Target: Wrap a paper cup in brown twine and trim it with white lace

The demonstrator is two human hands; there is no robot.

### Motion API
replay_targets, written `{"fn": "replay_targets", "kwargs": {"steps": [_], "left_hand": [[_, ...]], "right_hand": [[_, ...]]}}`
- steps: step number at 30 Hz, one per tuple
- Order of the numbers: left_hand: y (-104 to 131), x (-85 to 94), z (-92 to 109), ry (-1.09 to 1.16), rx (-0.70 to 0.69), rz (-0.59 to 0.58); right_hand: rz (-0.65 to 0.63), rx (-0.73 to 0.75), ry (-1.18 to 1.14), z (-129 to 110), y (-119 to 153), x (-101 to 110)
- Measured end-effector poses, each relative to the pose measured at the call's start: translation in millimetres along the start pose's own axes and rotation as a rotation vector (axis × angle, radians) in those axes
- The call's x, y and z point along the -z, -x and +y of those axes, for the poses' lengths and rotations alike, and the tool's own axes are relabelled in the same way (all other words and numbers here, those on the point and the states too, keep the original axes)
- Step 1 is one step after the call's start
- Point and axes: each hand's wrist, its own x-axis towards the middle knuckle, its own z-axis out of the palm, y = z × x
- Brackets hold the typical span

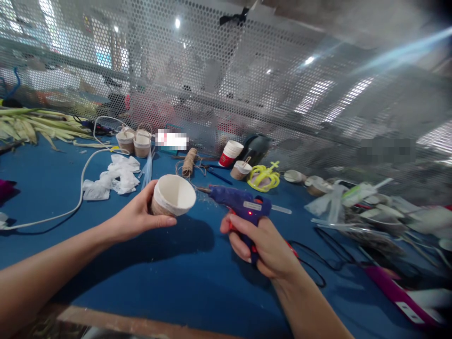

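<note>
My left hand [141, 214] grips a paper cup [174, 195] around its side. The cup is tilted with its white inside facing me; its lower part is wrapped in brown twine below a white band. In my right hand [263, 242] is a blue hot glue gun [240, 202] with a small red light lit. Its metal nozzle points left, close to the cup's rim; whether the two touch I cannot tell. A clear glue stick [281, 209] sticks out of the gun's back.
Behind the cup lie a twine spool [189, 162], white cloth pieces [115, 176] and twine-wrapped cups [142, 143]. Stacked paper cups [231, 153] and a yellow crown-shaped piece [264, 178] stand further right. A white cable [83, 181] crosses the left; a black cord [310, 261] and mixed scraps [381, 212] lie right.
</note>
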Motion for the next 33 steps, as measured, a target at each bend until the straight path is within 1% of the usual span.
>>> {"fn": "replay_targets", "kwargs": {"steps": [2, 5, 11, 15, 18, 22, 26, 31, 33], "left_hand": [[1, -1.6, 2, 0.052, 0.034, -0.007], [1, -3.5, 4, 0.093, 0.068, 0.012], [1, -5.2, 3, 0.14, 0.064, 0.024], [1, -4.3, 1, 0.097, 0.05, 0.029], [0, -2.4, 1, 0.027, 0.013, 0.044], [-1, -0.2, 0, -0.047, -0.018, 0.067], [-2, 0.0, -1, -0.055, -0.02, 0.062], [-3, 0.1, -2, -0.09, -0.033, 0.041], [-3, 0.7, -2, -0.115, -0.045, 0.022]], "right_hand": [[0.005, -0.024, -0.053, 1, -1, -2], [0.004, -0.046, -0.069, 2, -2, -5], [0.011, -0.056, -0.048, 7, -3, -10], [0.024, -0.003, 0.069, 8, -1, -11], [0.061, 0.056, 0.16, 6, 0, -8], [0.097, 0.106, 0.219, 5, -1, -4], [0.072, 0.097, 0.271, 7, -2, -4], [-0.016, 0.096, 0.399, 4, 1, 0], [-0.001, 0.123, 0.472, 0, 2, 2]]}}
